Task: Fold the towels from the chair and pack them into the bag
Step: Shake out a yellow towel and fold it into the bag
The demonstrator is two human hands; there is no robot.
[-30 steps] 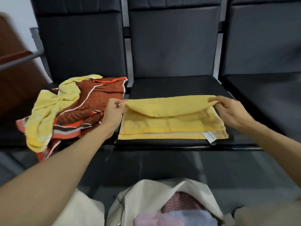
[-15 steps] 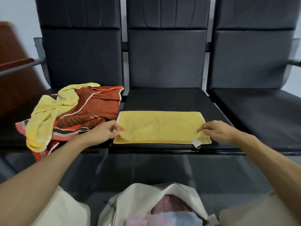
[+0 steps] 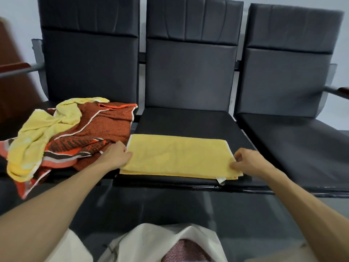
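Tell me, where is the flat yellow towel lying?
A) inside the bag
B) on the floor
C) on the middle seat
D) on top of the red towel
C: the yellow towel lies folded flat on the middle seat, with the left hand and the right hand at its two ends.

Towel heap [image 3: 75, 140] blocks left side; right seat [image 3: 294, 146] open; bag [image 3: 151, 241] below.

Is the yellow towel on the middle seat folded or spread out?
Folded. The yellow towel lies on the middle seat as a neat rectangle, layers stacked along its near edge.
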